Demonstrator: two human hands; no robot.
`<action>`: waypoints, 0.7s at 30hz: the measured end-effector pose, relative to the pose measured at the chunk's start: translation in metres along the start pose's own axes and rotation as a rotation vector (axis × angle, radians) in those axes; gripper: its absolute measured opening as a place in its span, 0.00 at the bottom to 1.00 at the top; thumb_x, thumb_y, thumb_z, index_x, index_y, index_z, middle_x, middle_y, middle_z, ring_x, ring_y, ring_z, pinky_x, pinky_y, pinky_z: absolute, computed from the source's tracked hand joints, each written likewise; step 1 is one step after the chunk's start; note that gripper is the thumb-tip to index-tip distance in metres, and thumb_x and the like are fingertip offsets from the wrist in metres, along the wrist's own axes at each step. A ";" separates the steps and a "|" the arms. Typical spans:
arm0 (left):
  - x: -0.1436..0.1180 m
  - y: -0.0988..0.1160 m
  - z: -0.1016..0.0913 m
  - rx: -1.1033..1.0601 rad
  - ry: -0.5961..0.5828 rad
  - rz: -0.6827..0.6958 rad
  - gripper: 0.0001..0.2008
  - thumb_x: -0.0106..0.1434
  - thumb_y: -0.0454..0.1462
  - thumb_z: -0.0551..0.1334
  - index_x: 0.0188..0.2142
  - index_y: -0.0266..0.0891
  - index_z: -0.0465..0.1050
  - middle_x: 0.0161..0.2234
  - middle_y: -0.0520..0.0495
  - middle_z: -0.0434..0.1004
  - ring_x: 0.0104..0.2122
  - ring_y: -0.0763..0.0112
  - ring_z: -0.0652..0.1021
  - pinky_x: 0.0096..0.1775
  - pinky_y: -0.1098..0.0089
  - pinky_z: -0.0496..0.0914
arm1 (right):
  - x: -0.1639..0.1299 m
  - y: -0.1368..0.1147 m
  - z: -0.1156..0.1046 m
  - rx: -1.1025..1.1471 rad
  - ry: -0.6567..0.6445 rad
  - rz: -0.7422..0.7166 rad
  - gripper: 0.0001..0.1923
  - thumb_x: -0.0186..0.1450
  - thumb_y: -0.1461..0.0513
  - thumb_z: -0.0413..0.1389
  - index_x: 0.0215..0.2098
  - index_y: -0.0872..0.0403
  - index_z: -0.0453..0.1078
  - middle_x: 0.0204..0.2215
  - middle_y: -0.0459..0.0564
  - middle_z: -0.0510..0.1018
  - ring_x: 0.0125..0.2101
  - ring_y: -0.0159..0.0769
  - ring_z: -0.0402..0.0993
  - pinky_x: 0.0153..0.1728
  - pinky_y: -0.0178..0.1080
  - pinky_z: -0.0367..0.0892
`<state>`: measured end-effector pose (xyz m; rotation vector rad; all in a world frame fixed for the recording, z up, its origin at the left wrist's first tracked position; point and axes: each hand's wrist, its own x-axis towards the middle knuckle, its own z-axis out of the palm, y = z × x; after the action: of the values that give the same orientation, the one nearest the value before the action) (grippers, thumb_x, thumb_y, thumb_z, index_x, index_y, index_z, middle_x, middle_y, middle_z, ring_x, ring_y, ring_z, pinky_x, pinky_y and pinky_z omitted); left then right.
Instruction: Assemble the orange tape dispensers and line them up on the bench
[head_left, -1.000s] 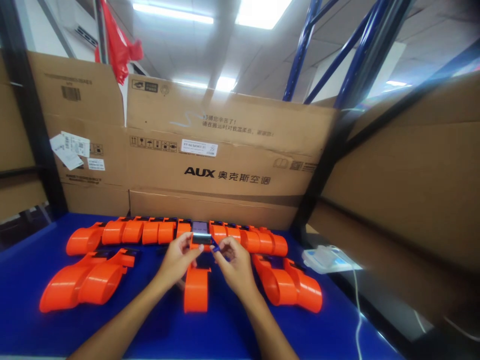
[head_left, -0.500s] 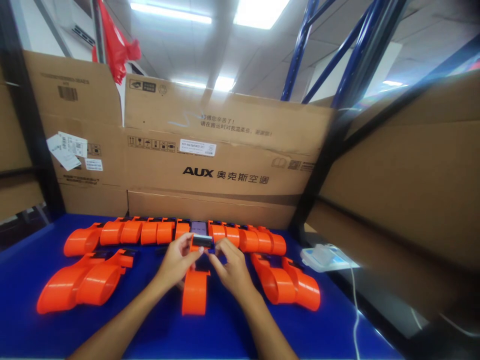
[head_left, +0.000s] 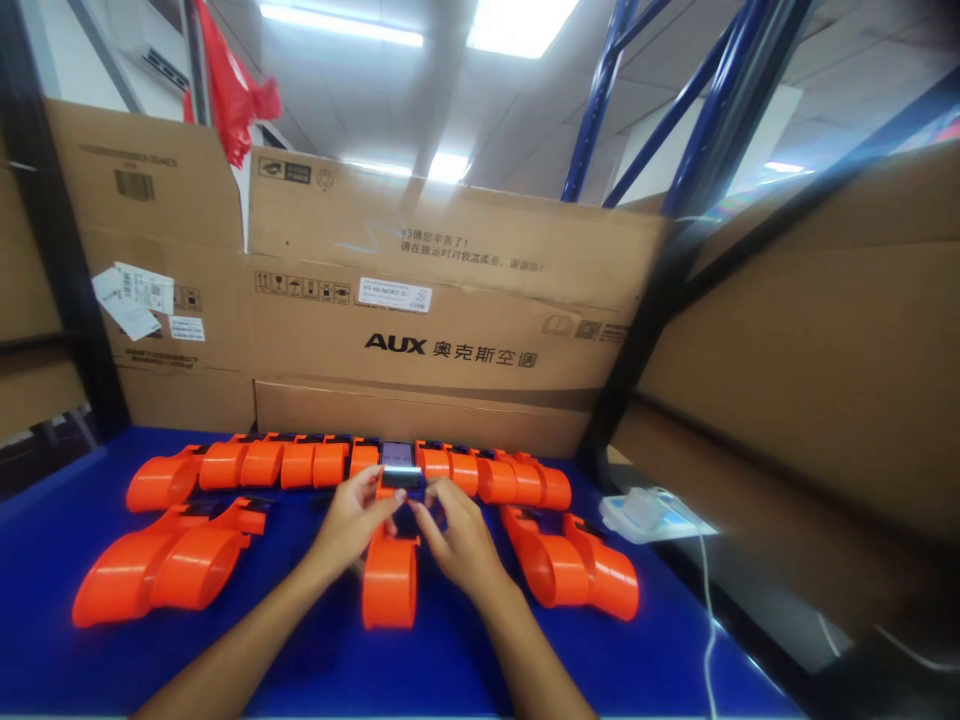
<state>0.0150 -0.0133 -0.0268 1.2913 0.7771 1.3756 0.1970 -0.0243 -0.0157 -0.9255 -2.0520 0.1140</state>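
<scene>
An orange plastic holder [head_left: 390, 582] lies lengthwise on the blue table [head_left: 45, 560] in front of me. At its far end sits a small dark module with a grey strip [head_left: 401, 477]. My left hand [head_left: 351, 525] pinches the left side of that module with thumb and fingers. My right hand [head_left: 459, 538] is pressed against its right side, fingers curled over the holder's top end. A phone-like screen [head_left: 397, 453] stands just behind the module.
A row of several orange holders [head_left: 300, 463] runs across the table behind my hands. More lie at the left [head_left: 161, 565] and right [head_left: 577, 570]. A white device with a cable [head_left: 649, 515] sits at the right edge. Cardboard boxes [head_left: 450, 300] wall the back and right.
My right hand has closed in toward the module and moved slightly left. The small blue piece seen at its fingertips a second ago is no longer visible. My left hand has hardly moved.
</scene>
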 end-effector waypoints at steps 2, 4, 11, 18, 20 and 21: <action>-0.001 0.002 0.000 -0.010 -0.012 -0.016 0.25 0.54 0.45 0.71 0.47 0.36 0.70 0.30 0.48 0.78 0.18 0.75 0.74 0.24 0.73 0.69 | 0.000 0.001 0.001 0.004 0.003 0.006 0.08 0.70 0.60 0.51 0.33 0.51 0.60 0.30 0.47 0.71 0.29 0.34 0.67 0.31 0.35 0.62; -0.002 0.004 0.001 -0.022 -0.029 -0.033 0.25 0.53 0.45 0.71 0.46 0.36 0.70 0.29 0.48 0.78 0.19 0.73 0.75 0.25 0.71 0.71 | 0.000 0.001 0.001 0.025 0.004 0.019 0.08 0.70 0.60 0.52 0.32 0.51 0.60 0.29 0.47 0.71 0.28 0.34 0.67 0.30 0.35 0.62; -0.003 0.009 0.003 -0.158 -0.068 -0.115 0.29 0.54 0.43 0.72 0.52 0.39 0.67 0.31 0.47 0.80 0.22 0.69 0.79 0.31 0.67 0.75 | -0.001 -0.005 -0.002 0.271 0.033 0.112 0.09 0.68 0.58 0.54 0.32 0.51 0.59 0.31 0.46 0.72 0.30 0.34 0.67 0.34 0.36 0.64; -0.004 0.014 0.005 -0.291 -0.070 -0.186 0.37 0.55 0.41 0.72 0.61 0.45 0.58 0.39 0.43 0.80 0.29 0.60 0.83 0.29 0.68 0.75 | 0.004 -0.003 -0.001 0.781 0.169 0.266 0.10 0.69 0.52 0.52 0.41 0.49 0.61 0.40 0.49 0.74 0.40 0.39 0.71 0.42 0.41 0.66; -0.006 0.013 0.006 -0.280 -0.101 -0.211 0.36 0.56 0.41 0.71 0.61 0.44 0.59 0.40 0.40 0.79 0.30 0.58 0.83 0.31 0.67 0.75 | 0.006 -0.002 -0.001 0.839 0.155 0.331 0.14 0.69 0.50 0.52 0.47 0.48 0.63 0.40 0.49 0.75 0.40 0.40 0.71 0.43 0.42 0.66; -0.006 0.012 0.007 -0.271 -0.114 -0.209 0.35 0.56 0.41 0.71 0.60 0.43 0.61 0.41 0.39 0.79 0.32 0.58 0.83 0.32 0.66 0.75 | 0.007 -0.001 -0.001 0.873 0.123 0.350 0.16 0.68 0.50 0.53 0.50 0.48 0.63 0.40 0.49 0.75 0.41 0.41 0.72 0.45 0.42 0.65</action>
<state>0.0176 -0.0237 -0.0159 1.0362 0.6062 1.1835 0.1941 -0.0207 -0.0099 -0.6798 -1.4601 1.0210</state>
